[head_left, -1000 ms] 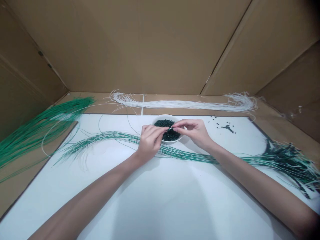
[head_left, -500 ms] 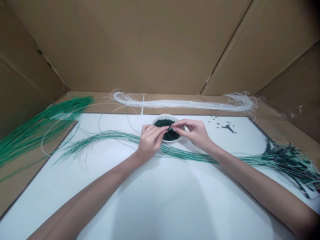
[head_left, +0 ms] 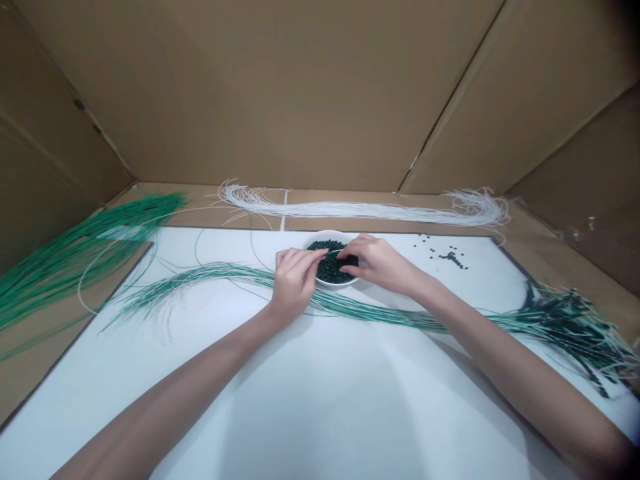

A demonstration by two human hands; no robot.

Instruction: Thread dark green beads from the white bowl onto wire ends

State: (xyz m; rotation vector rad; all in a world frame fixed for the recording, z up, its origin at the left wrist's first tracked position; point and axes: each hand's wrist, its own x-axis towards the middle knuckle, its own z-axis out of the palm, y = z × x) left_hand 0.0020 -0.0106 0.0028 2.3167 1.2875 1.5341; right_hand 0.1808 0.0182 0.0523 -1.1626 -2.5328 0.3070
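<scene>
Over the white bowl (head_left: 334, 285) of small dark green beads (head_left: 325, 265), my left hand (head_left: 294, 280) pinches a thin pale cord between thumb and fingertips. The cord's end points right, across the beads. My right hand (head_left: 377, 263) reaches down into the bowl from the right, thumb and forefinger apart, fingertips among the beads. Whether a bead touches those fingertips is too small to tell. A long bundle of green and white cords (head_left: 370, 308) runs beneath both forearms, in front of the bowl. Its right end (head_left: 575, 327) bears clusters of dark beads.
White cords (head_left: 370, 211) lie bundled along the back ledge. Loose green cords (head_left: 100, 233) spread over the left side. Several stray beads (head_left: 453, 259) sit right of the bowl on the white board (head_left: 320, 400). Cardboard walls (head_left: 280, 93) enclose the back and sides.
My right hand has parted from the left fingertips and lowered into the beads, its thumb and forefinger spreading. My left hand has shifted slightly left, and more of the pale cord end shows.
</scene>
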